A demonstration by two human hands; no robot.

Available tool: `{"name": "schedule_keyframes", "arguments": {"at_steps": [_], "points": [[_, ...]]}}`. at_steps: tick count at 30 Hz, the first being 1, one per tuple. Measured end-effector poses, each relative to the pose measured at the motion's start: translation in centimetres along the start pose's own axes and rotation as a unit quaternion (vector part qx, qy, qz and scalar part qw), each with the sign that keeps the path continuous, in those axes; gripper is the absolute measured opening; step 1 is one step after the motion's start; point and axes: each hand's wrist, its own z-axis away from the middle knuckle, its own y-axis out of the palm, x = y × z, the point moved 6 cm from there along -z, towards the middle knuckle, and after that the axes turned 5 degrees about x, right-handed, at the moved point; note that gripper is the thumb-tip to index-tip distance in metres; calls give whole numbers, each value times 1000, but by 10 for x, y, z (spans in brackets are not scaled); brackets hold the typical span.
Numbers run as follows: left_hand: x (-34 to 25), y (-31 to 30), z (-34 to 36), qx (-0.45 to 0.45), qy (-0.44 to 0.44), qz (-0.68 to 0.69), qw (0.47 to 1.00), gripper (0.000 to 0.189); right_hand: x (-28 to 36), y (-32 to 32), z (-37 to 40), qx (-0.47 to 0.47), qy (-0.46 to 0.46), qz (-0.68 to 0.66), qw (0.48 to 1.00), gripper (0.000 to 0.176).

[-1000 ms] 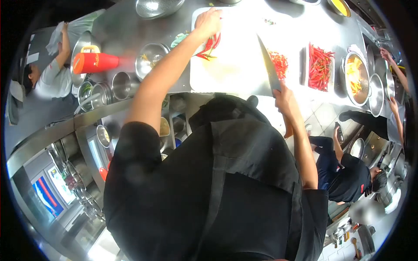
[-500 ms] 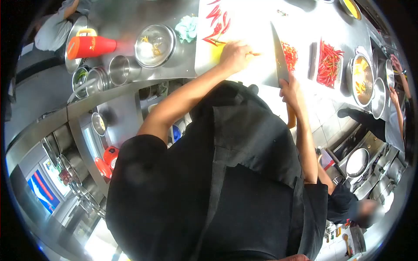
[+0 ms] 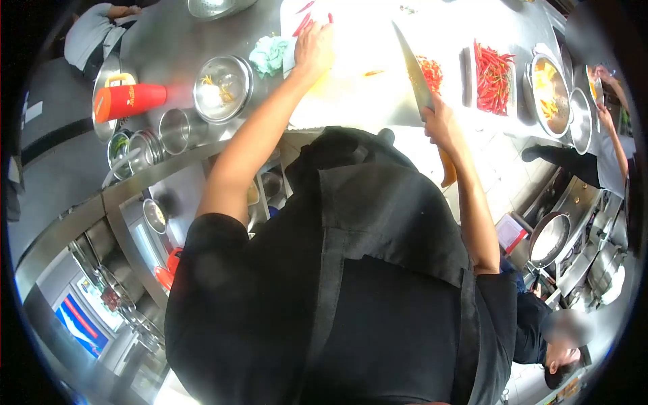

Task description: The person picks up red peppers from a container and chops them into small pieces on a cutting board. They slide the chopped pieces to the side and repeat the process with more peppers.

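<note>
My left hand (image 3: 315,50) reaches over the far left of the white cutting board (image 3: 358,98), fingers stretched toward a few whole red chillies (image 3: 305,24). Its fingertips are close to the chillies; contact is hard to make out. My right hand (image 3: 442,121) is closed around a large kitchen knife (image 3: 413,67), whose brown handle extends below the fist. The blade points away from me, over the board. A small orange-red chilli piece (image 3: 372,73) lies alone mid-board. Chopped red chilli (image 3: 430,74) is heaped just right of the blade.
A tray of whole red chillies (image 3: 495,77) and a pan with yellow-orange pieces (image 3: 548,94) stand to the right. To the left are a green cloth (image 3: 270,55), a steel bowl (image 3: 223,88) and a red jug (image 3: 131,101). Other people are at both sides.
My left hand has left the chilli piece on the board and moved up and left to the whole chillies. The knife stays in my right hand, over the board.
</note>
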Motion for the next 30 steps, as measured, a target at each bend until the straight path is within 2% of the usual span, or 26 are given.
{"name": "schedule_keyframes", "arguments": {"at_steps": [1,2,4,7,11,14,16,17,19,20,22,25,26,28,29,30], "points": [[1,-2,0,-6,-30,9,999,18,-2,-1,0,-1,3,18,1000,22],[1,-3,-2,-7,-25,7,1000,18,1,-3,1,-6,3,14,1000,22],[12,-4,0,14,-112,33,993,19,4,-5,6,2,14,-8,1000,22],[8,-10,0,-23,-109,36,993,20,-12,1,-4,-25,-31,28,999,22],[3,-17,3,-38,-146,35,988,22,2,-3,0,-22,-24,7,999,25],[-8,-32,1,-42,-133,113,984,18,3,0,-1,-9,-17,11,1000,27],[-10,-39,-2,-80,-143,200,966,11,5,0,-3,-10,-34,9,999,28],[-12,-35,-2,-77,-143,200,966,11,3,0,-5,-9,-31,7,999,28],[-42,-16,2,16,23,237,971,6,0,3,-7,-7,-36,8,999,29],[-52,-10,7,16,18,239,971,6,0,3,-6,-2,-35,11,999,29],[-76,15,11,147,39,175,973,8,6,2,-8,-6,-46,55,997,29],[-78,19,15,184,-12,206,961,12,8,4,-9,-32,-77,105,991,27],[-81,17,19,188,-11,209,960,12,7,7,-11,-31,-73,104,991,27],[-83,-1,22,115,17,243,963,12,10,11,-14,-35,-98,119,987,24],[-80,1,23,115,19,244,963,12,18,10,-13,-36,-97,120,987,24],[-79,-2,26,68,66,173,980,14,27,9,-11,-24,-68,133,988,28]]}}
